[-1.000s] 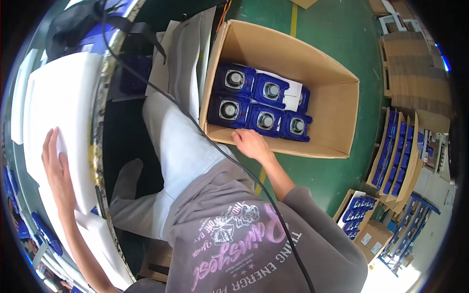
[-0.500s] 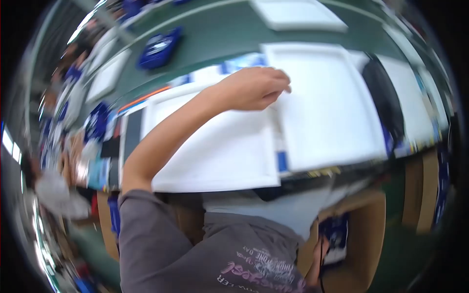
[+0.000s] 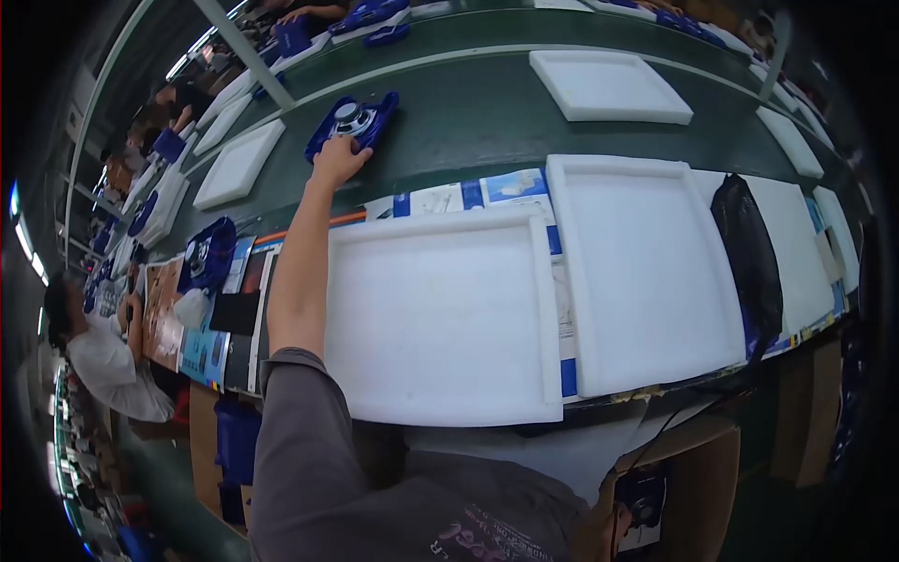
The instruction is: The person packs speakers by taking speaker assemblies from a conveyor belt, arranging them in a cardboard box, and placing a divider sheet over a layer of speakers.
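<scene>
My left hand (image 3: pixel 341 161) is stretched far out over the green belt, fingers closed on the near edge of a blue plastic housing (image 3: pixel 321 134) with a round silver-and-black speaker in it. Below my forearm lies a white foam tray (image 3: pixel 440 318), and a second white foam tray (image 3: pixel 655 272) sits to its right; both show bare inner faces. Low down, a sliver of my right hand (image 3: pixel 623 521) shows at the cardboard box (image 3: pixel 716 487), close to another blue housing with a speaker (image 3: pixel 644 496). Its fingers are hidden.
Another blue speaker housing (image 3: pixel 208 255) lies left on printed sheets. Further foam trays (image 3: pixel 613 86) rest on the belt (image 3: pixel 459 103). A black bag (image 3: pixel 746 262) lies right of the trays. A co-worker in a white shirt (image 3: pixel 117 370) sits at left; metal posts (image 3: pixel 245 53) stand beyond.
My left hand has moved from above the foam trays forward and left to the blue housing on the belt. The view has shifted, and the trays sit lower in it.
</scene>
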### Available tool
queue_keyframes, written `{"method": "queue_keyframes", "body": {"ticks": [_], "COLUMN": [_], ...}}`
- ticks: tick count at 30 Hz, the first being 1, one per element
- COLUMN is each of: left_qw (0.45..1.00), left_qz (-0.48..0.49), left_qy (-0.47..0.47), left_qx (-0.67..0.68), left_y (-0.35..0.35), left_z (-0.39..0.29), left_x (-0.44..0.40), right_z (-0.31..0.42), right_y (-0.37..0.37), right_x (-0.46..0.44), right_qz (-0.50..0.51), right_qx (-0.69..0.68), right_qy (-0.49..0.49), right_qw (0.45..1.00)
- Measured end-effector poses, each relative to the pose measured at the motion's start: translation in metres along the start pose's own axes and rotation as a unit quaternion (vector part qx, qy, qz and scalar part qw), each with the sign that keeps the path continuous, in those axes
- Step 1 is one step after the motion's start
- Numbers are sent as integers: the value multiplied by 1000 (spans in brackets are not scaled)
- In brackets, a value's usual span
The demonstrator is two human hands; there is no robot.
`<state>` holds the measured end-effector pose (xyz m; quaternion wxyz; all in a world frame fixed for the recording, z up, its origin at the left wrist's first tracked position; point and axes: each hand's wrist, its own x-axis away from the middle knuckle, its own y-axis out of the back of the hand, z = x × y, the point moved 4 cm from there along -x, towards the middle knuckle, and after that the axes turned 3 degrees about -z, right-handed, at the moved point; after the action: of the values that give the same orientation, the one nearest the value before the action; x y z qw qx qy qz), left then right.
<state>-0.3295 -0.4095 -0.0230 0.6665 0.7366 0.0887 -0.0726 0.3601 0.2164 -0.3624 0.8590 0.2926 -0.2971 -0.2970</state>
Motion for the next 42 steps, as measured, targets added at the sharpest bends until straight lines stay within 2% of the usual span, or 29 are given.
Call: {"method": "queue_keyframes", "body": {"ticks": [2, 6, 8, 11, 14, 17, 18, 20, 22, 24, 25, 27, 29, 33, 34, 36, 38, 39, 41, 42], "left_qw": [996, 987, 997, 998, 999, 989, 985, 974, 956, 926, 907, 860, 824, 736, 715, 652, 611, 572, 497, 464], "left_qz": [0, -116, -68, -31, -50, -110, -118, -133, -151, -174, -197, -242, -263, -315, -299, -320, -291, -298, -276, -259], "left_qy": [8, 7, 3, -20, 3, -96, -122, -183, -249, -320, -359, -435, -495, -600, -632, -681, -722, -748, -806, -830], "left_qx": [-87, -111, -27, -58, -2, -14, 24, -4, -46, -100, -103, -110, -84, 14, 10, 88, 144, 156, 162, 171], "left_y": [3, -29, -42, -24, -18, -4, 5, 23, 40, 56, 65, 82, 99, 121, 126, 127, 130, 129, 123, 115], "left_z": [-22, -9, -5, -32, -41, -52, -62, -87, -113, -142, -160, -197, -241, -342, -368, -414, -454, -471, -501, -515], "left_x": [1, -10, -17, -2, -1, 16, 27, 44, 63, 82, 93, 115, 141, 210, 232, 272, 319, 341, 382, 401], "right_z": [-10, 17, 22, 29, 34, 28, 23, 26, 27, 17, 35, 119, 192, 292, 310, 332, 330, 323, 293, 278], "right_y": [2, 7, 10, 13, 14, 14, 15, 16, 22, 26, 36, 66, 88, 98, 105, 116, 129, 134, 145, 152], "right_x": [0, 8, 10, 12, 14, 14, 12, 10, 4, -13, -14, -17, -15, -4, 0, 9, 18, 21, 28, 32], "right_qz": [-8, -23, -26, -31, -34, -31, -34, -29, -93, -152, -183, -244, -248, -131, -98, -32, -4, 8, -67, -102], "right_qx": [20, 2, 0, 12, 21, 13, 10, -17, -47, -110, -111, -114, -145, -388, -412, -459, -529, -563, -657, -722], "right_qy": [11, 9, 4, -1, -19, -21, -19, -31, 17, 31, 56, 103, 224, 239, 259, 293, 282, 274, 196, 126], "right_qw": [1000, 1000, 1000, 999, 999, 999, 999, 999, 994, 982, 975, 957, 931, 880, 868, 838, 800, 780, 725, 672]}}
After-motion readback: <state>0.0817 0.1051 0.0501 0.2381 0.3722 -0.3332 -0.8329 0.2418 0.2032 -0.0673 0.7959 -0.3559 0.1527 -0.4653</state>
